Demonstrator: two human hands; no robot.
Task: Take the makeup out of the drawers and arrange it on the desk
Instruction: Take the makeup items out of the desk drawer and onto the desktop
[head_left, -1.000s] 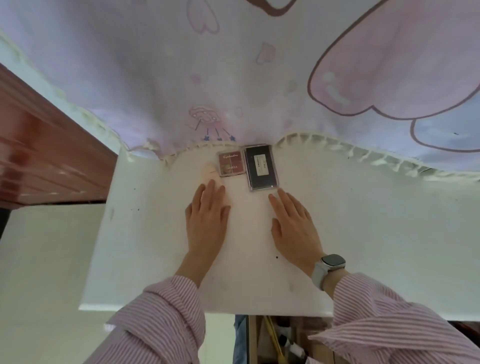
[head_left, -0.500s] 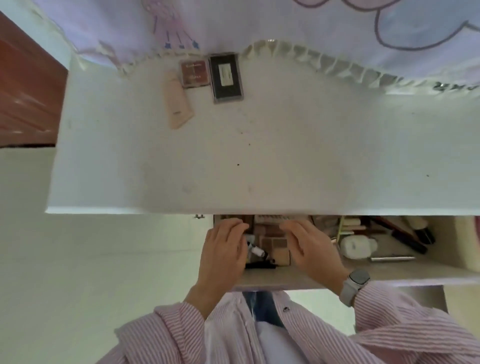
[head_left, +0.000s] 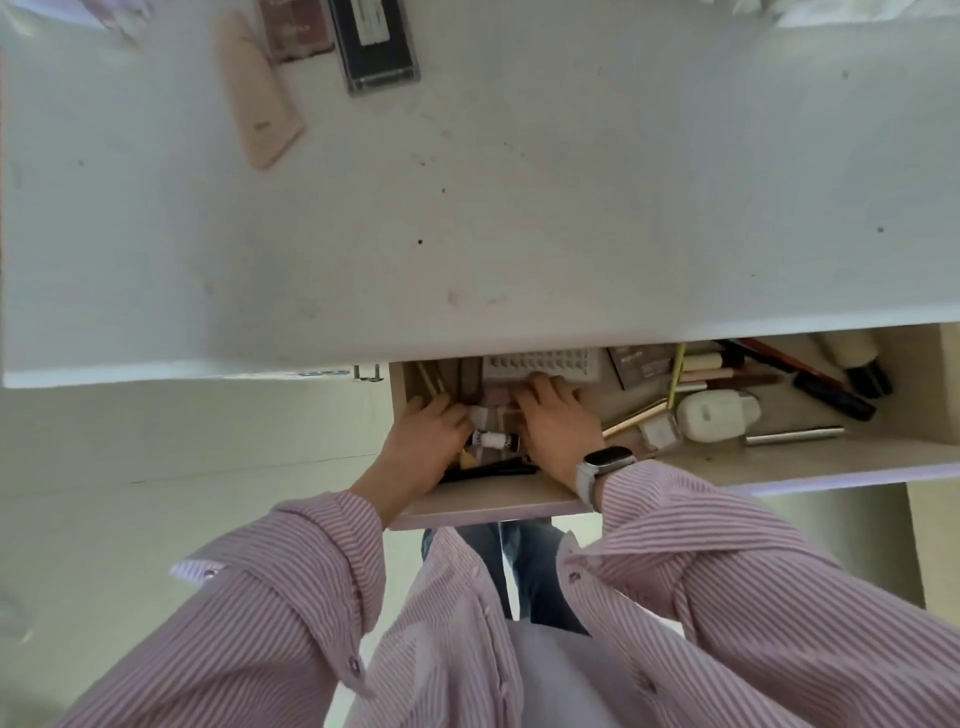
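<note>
Both my hands are down in the open drawer (head_left: 883, 457), a shallow pale wooden tray pulled out from under the white desk (head_left: 519, 208). My left hand (head_left: 423, 449) lies at the drawer's left end, fingers bent downward among the clutter; whether it grips anything I cannot tell. My right hand (head_left: 556, 418) sits just beside it, fingers curled over a palette (head_left: 498, 405) of small square pans, the fingertips hidden, so its hold is also unclear. A smooth grey watch (head_left: 605, 462) bands that wrist above a pink-striped cotton sleeve (head_left: 727, 561).

Between my hands lies a small tube (head_left: 493, 440), white in the middle with dark ends. Toward the drawer's back, touching my right fingertips, stands a flat white tray (head_left: 543, 364) of ridged little cells. Further right in the drawer lie a brown box (head_left: 644, 364), slim pencils (head_left: 727, 371), a rounded white bottle (head_left: 717, 413), a thin metal stick (head_left: 795, 435) and a cream tube with a black cap (head_left: 857, 361).

Makeup already on the desk sits at its far edge, well apart from the drawer: a tapered, matte beige tube (head_left: 257, 98), a reddish palette (head_left: 296, 26) just beside it, and a glossy black rectangular case (head_left: 376, 44) with a clear rim.
</note>
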